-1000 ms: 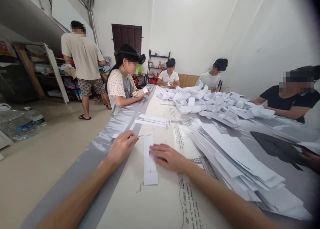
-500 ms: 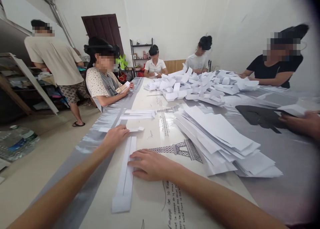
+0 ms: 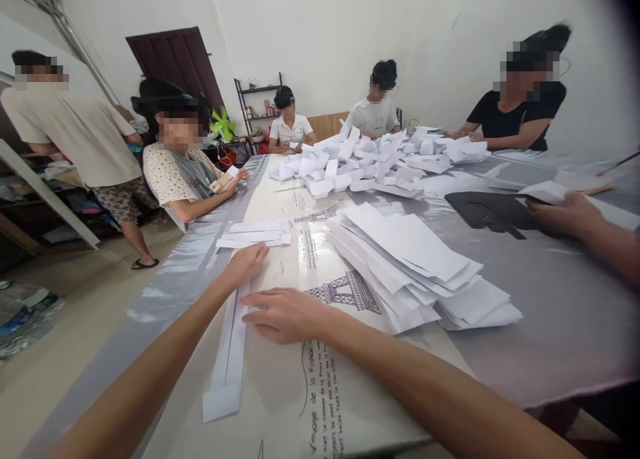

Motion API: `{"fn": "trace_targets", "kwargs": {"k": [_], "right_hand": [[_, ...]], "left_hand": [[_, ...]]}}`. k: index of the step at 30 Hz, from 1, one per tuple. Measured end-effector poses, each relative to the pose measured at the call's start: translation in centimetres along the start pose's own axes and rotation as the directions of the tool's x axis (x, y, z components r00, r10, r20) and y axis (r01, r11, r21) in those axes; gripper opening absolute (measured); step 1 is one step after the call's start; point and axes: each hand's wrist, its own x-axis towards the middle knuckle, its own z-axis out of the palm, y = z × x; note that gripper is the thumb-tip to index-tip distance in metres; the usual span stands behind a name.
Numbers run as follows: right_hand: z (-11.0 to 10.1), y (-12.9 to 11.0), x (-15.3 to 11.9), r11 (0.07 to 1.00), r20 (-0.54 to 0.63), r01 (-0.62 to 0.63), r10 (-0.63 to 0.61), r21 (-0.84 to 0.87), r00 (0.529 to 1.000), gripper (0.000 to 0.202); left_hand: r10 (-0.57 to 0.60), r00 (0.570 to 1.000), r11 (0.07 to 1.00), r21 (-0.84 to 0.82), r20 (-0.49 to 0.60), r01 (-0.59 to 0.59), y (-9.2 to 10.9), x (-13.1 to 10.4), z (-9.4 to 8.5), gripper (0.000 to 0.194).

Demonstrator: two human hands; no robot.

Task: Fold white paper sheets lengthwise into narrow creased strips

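Observation:
A long folded paper strip (image 3: 227,359) lies on the printed table cover, running away from me. My right hand (image 3: 280,315) rests on its right edge, fingers spread. My left hand (image 3: 249,264) is over the strip's far end, beside a small stack of folded strips (image 3: 265,234); its fingers are close together, and whether anything is between them is hidden. To the right of my right hand lies a fanned pile of flat white sheets (image 3: 410,259).
A big heap of folded papers (image 3: 370,159) covers the table's far part. Several people sit around the table; one stands at the left. At the right, a person's hand (image 3: 575,213) holds paper near a black flat object (image 3: 485,212).
The strip that was under my left hand now lies with the stack of strips. My left hand has shifted slightly off it. The whole view has turned a little to the right.

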Motion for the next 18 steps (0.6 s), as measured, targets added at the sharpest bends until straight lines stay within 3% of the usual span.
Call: {"fn": "trace_targets", "kwargs": {"k": [2, 4, 7, 12, 15, 18], "right_hand": [[-1.2, 1.1, 0.0, 0.969, -0.051, -0.239, 0.236, -0.061, 0.97, 0.022], [-2.7, 2.9, -0.6, 0.871, -0.161, -0.478, 0.459, -0.11, 0.874, 0.033], [-5.4, 6.7, -3.0, 0.681, -0.283, -0.719, 0.668, -0.139, 0.688, 0.054], [-8.9, 11.3, -8.7, 0.33, -0.302, -0.931, 0.882, -0.153, 0.362, 0.055], [-9.6, 11.8, -10.4, 0.245, -0.237, -0.952, 0.929, -0.183, 0.284, 0.041], [-9.5, 11.5, -10.4, 0.223, -0.177, -0.947, 0.948, -0.231, 0.266, 0.026]], "left_hand": [[0.009, 0.999, 1.0, -0.028, -0.032, -0.01, -0.4, 0.0, -0.2, 0.051], [0.021, 0.996, 0.998, -0.055, -0.09, -0.026, -0.9, -0.6, -0.3, 0.054], [0.064, 0.98, 0.994, -0.072, -0.189, -0.079, -1.6, -3.0, -0.6, 0.053], [0.137, 0.99, 0.991, 0.004, -0.023, -0.137, -2.4, -7.9, -0.7, 0.055], [0.206, 0.979, 0.979, 0.0, -0.013, -0.206, -2.9, -9.1, -0.6, 0.052], [0.219, 0.975, 0.976, -0.007, -0.044, -0.22, -3.4, -9.0, -0.5, 0.053]]}}
